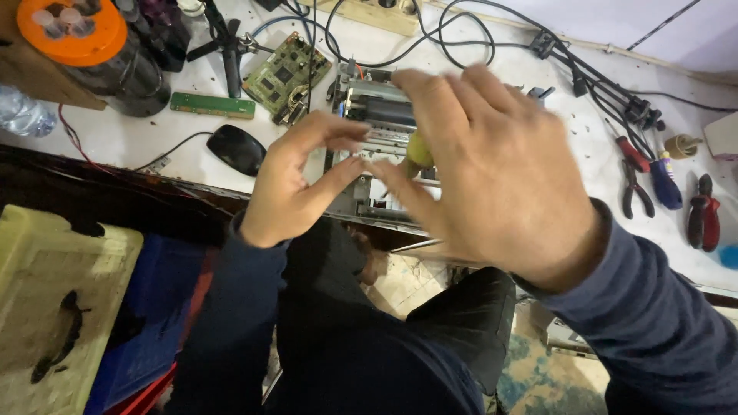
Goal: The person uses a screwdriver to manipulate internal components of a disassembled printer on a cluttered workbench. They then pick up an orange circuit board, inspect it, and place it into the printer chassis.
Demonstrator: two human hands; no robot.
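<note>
Two hands meet over the printer mechanism [377, 146], a grey metal and plastic frame with rollers that sits at the near edge of the white surface [138, 138], right in front of you. Your right hand [492, 169] reaches across it, blurred, with thumb and first fingers [400, 184] pinched on a small yellow-green handle [419, 150], probably a brush or small tool; its tip is hidden, so you cannot tell what it touches. Your left hand [288, 184] curls open beside the frame, thumb and forefinger spread toward its left end as if to steady it, though whether they touch it or grip anything cannot be told.

Just left of the frame lies a black mouse [237, 148], placed clear of the work. Behind it sit a green circuit board [286, 75] and a narrow green strip board [213, 105], seemingly set aside within reach. Farther left stands a dark container with an orange lid [73, 31]. Black cables [461, 38] loop along the back. Off to your right, well apart, red-handled pliers [634, 177], a blue-handled screwdriver [665, 184] and red cutters [703, 215] lie side by side, handy for that hand
</note>
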